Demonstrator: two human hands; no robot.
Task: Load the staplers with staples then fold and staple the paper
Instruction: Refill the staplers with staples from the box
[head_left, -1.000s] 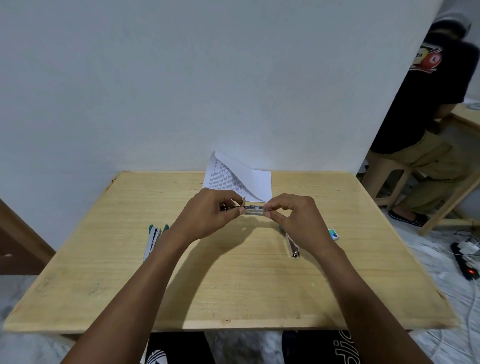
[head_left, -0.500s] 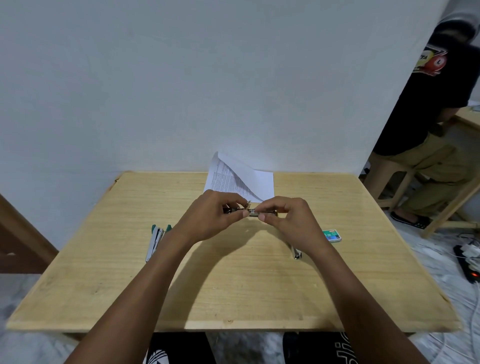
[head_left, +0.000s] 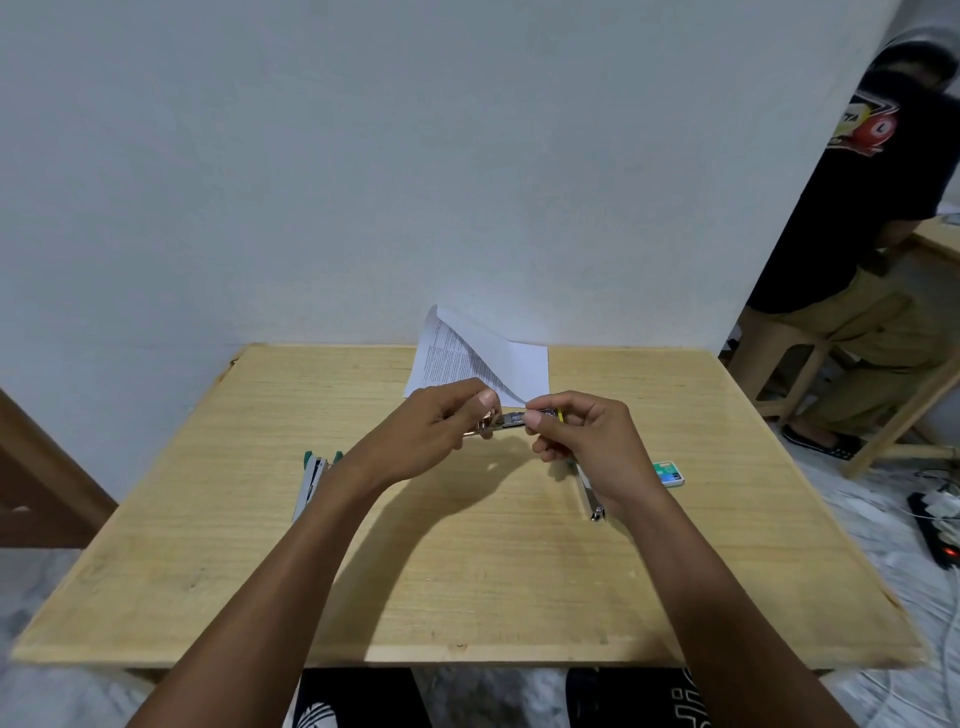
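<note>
Above the middle of the wooden table (head_left: 467, 582), my left hand (head_left: 431, 431) and my right hand (head_left: 587, 441) together hold a small metal stapler (head_left: 511, 420). The left pinches its left end and the right pinches its right end, where a bit of yellow shows. Whether staples are in it is hidden by my fingers. A folded printed paper (head_left: 483, 358) leans against the wall behind my hands. A green stapler (head_left: 310, 480) lies open at the left. Another stapler's metal part (head_left: 589, 496) lies under my right wrist. A small green staple box (head_left: 670, 472) sits at the right.
A white wall stands right behind the table. At the far right a person in a black shirt sits on a wooden stool (head_left: 769, 364) at another table. A power strip with cables (head_left: 935, 525) lies on the floor at the right.
My right hand slid left along the small stapler toward my left hand, then back a little right, uncovering the staple box. The view shifted slightly.
</note>
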